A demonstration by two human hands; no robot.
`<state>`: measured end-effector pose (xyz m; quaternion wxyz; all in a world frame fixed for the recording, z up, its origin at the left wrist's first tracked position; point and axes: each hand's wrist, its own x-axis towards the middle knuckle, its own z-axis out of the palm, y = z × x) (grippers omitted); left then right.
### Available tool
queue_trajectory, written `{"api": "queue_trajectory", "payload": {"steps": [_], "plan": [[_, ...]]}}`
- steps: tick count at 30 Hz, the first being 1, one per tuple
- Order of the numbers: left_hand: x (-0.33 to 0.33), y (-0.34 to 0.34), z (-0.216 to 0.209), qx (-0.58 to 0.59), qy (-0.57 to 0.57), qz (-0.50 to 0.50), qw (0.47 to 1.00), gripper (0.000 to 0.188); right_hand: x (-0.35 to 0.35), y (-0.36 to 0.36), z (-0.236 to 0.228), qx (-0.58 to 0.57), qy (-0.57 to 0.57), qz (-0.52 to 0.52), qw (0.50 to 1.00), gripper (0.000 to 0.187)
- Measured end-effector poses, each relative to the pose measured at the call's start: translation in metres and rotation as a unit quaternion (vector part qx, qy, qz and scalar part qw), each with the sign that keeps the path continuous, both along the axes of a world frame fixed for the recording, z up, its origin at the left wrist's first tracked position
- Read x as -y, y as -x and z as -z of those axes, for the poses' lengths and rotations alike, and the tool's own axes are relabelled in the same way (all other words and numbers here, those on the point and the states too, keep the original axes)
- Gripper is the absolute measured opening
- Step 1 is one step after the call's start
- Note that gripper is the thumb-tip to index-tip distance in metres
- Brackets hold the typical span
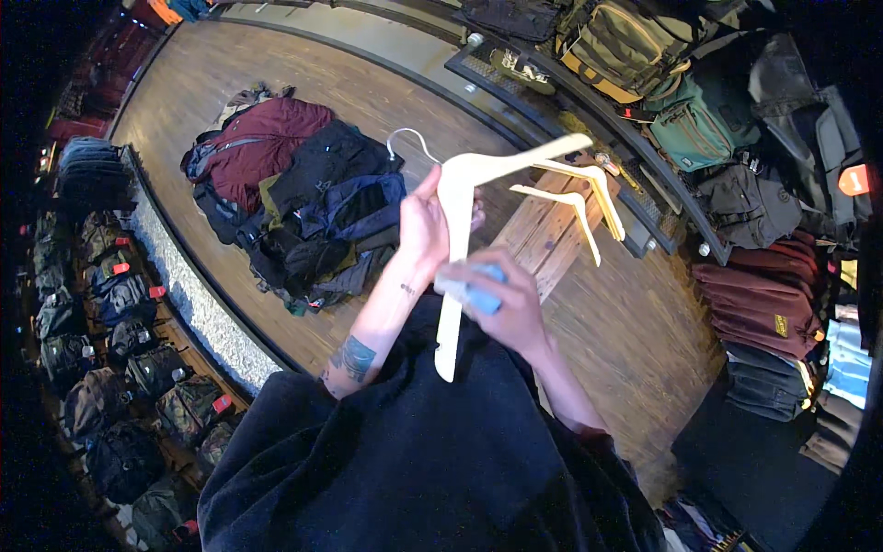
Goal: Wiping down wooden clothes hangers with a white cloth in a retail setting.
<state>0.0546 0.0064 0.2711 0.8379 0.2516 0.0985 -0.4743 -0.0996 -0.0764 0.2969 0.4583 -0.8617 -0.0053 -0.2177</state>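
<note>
A pale wooden hanger [455,189], smooth and lightly lit, is held up in front of your dark top [414,469], above the wood floor [635,368]. Its curved silver hook [407,136] points to the upper left; one arm of the frame reaches to the upper right, the other drops toward you, a small notch cut near its rounded tip. A light blue cloth [485,293], blurred along its near side, laps over that lower arm; whether the two touch is hard to tell.

Just beyond your right hand [515,317], a knotty plank worktop [538,248] carries more pale hangers [607,204], their ends reaching past its right edge. To the left, a heap of dark and maroon clothing [276,156] spreads across the boards, with floor between it and the worktop. More floor runs right to stacks of folded maroon garments [759,290]. A white pebbled strip [198,299] borders the left side, with rows of backpacks [101,400] past it; a dark metal rack [635,189] edges the far right.

Your left hand [425,225] is raised and grips the hanger below its neck, thumb on the near side, fingertips showing past the far edge. Your right hand, lower and bent inward, has its fingers closed around the cloth.
</note>
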Motion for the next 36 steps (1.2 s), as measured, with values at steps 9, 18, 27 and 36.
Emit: {"api": "queue_trajectory", "payload": {"steps": [9,18,27,36], "plan": [[-0.002,0.029,0.025,-0.062,0.179,0.057,0.98,0.049,0.037,-0.045,-0.002,0.004,0.013,0.163,0.986,0.026],[-0.019,-0.022,0.008,0.013,0.013,-0.079,0.997,0.05,-0.01,0.009,-0.009,-0.006,-0.023,-0.13,0.991,0.03],[-0.008,-0.013,0.001,0.004,0.043,-0.043,0.998,0.05,0.002,0.005,-0.017,-0.03,-0.019,-0.086,0.996,0.036],[0.007,0.042,-0.004,0.025,0.072,0.083,0.994,0.048,0.046,-0.031,-0.012,0.016,0.045,0.188,0.981,0.03]]}}
